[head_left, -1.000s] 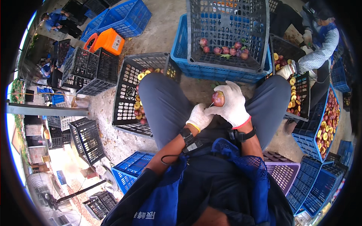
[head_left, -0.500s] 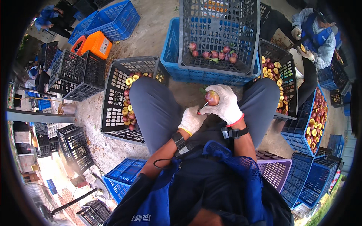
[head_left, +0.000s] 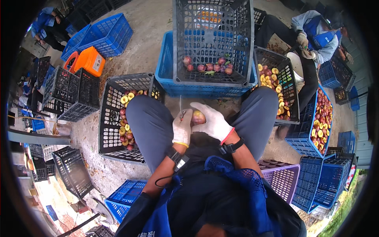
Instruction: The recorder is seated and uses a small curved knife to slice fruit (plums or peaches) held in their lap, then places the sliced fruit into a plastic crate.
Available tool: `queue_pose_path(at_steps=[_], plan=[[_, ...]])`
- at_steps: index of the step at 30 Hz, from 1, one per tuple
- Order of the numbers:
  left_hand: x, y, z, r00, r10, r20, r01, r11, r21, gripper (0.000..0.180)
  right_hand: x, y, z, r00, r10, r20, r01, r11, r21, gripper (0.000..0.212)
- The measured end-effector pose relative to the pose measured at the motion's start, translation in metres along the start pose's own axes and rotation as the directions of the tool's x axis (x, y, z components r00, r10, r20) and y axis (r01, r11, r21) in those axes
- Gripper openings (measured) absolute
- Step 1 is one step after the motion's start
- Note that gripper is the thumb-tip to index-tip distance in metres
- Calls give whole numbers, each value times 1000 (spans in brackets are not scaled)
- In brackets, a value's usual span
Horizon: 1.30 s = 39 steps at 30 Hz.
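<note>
Between my knees, my right hand, in a white knit glove, is closed round a reddish-yellow plum. My left hand, gloved too, grips a small knife whose red handle shows a little at the fingers. Its thin blade points away from me, to the left of the plum and apart from it. The left hand's fingers are close to the plum's near left side; I cannot tell whether they touch it. Straight ahead, a grey-black crate tilted on a blue crate holds several whole plums.
Black crates with halved and whole plums stand beside my left knee and right knee. A blue crate full of plums is farther right. At upper right a co-worker sits with gloved hands together. An orange container stands at upper left.
The knife blade was against the plum; now it is off it and points away from me. My left hand has turned and moved left. The whole view has shifted slightly.
</note>
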State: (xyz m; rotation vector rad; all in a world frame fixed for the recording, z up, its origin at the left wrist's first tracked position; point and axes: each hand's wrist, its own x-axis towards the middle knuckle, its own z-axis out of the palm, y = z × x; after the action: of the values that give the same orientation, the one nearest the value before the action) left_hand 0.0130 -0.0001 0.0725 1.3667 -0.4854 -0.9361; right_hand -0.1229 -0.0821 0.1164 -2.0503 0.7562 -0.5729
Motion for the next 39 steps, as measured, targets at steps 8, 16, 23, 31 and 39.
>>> queue_pose_path(at_steps=[8, 16, 23, 31, 39], plan=[[0, -8, 18, 973, -123, -197, 111, 991, -68, 33, -3, -2, 11, 990, 138, 22, -136, 987, -84, 79], [2, 15, 42, 944, -199, -263, 168, 976, -138, 22, -13, 26, 30, 943, 316, 103, -244, 446, 861, 40], [25, -7, 42, 937, -132, -325, 118, 991, -63, 19, -3, 34, 35, 908, 399, 128, -316, 451, 835, 33], [35, -26, 54, 956, 252, -153, -162, 882, 443, 15, 23, 58, 39, 820, 565, 91, -373, 408, 833, 55], [59, -42, 78, 927, 344, -150, -168, 737, 655, 22, 40, 93, 44, 852, 497, -164, -372, 796, 477, 34]])
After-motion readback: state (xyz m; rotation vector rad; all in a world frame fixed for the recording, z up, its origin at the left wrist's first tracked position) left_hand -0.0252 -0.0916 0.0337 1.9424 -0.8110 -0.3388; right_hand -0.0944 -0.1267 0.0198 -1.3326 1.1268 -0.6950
